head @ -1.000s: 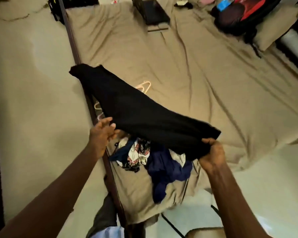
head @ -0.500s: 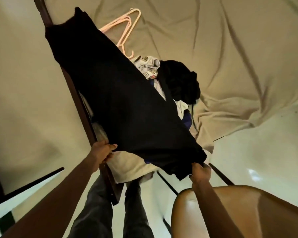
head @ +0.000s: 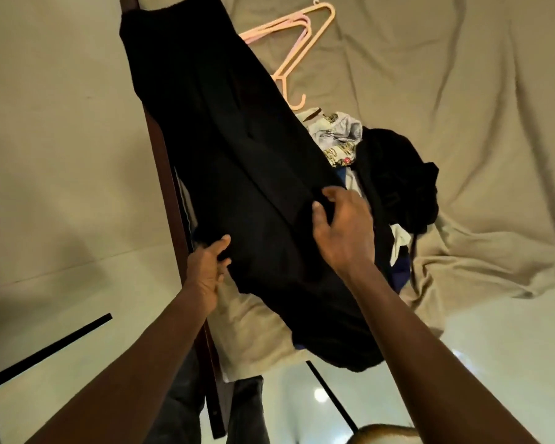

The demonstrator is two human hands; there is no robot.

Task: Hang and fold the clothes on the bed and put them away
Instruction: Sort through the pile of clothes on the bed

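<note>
A long black garment point(head: 237, 161) lies stretched along the bed's left edge, from the top of the view down to the near corner. My left hand point(head: 207, 270) grips its left edge, thumb on top of the cloth. My right hand point(head: 343, 225) rests on its right side, thumb and fingers curled into a fold of the fabric. Pink plastic hangers point(head: 298, 43) lie on the beige sheet point(head: 446, 107) beyond the garment. A pile of clothes point(head: 394, 174), black, printed white and blue, sits just right of my right hand.
The dark wooden bed rail point(head: 170, 193) runs along the left under the garment. Pale floor point(head: 61, 155) lies to the left and at the bottom right. A brown rounded seat point(head: 385, 435) shows at the bottom edge. My legs stand by the bed corner.
My right hand has let go of the garment's near end and moved up onto its middle right side. The garment has dropped lower onto the bed. The view has moved closer.
</note>
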